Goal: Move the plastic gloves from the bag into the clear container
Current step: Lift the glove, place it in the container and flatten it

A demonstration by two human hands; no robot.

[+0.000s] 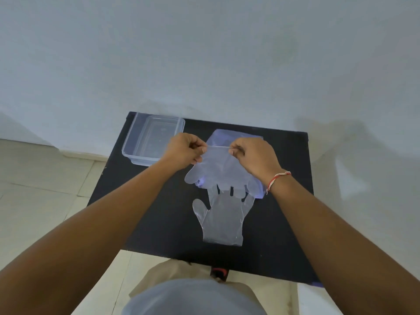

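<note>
One black table (145, 214) carries all items; the clear container (152, 138) sits at its far left corner, nothing visible inside; a bag (234, 137) lies behind the hands; one flat glove (223, 221) rests nearer; left hand (185, 151) and right hand (254, 155) each pinch the cuff of a second glove (218, 171), fingers closed tight, holding it raised.

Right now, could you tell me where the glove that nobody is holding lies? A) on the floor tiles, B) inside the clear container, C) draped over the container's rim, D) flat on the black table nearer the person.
D: the loose glove lies flat on the black table, nearer the person than both hands, while the clear container at the far left corner looks empty.
</note>
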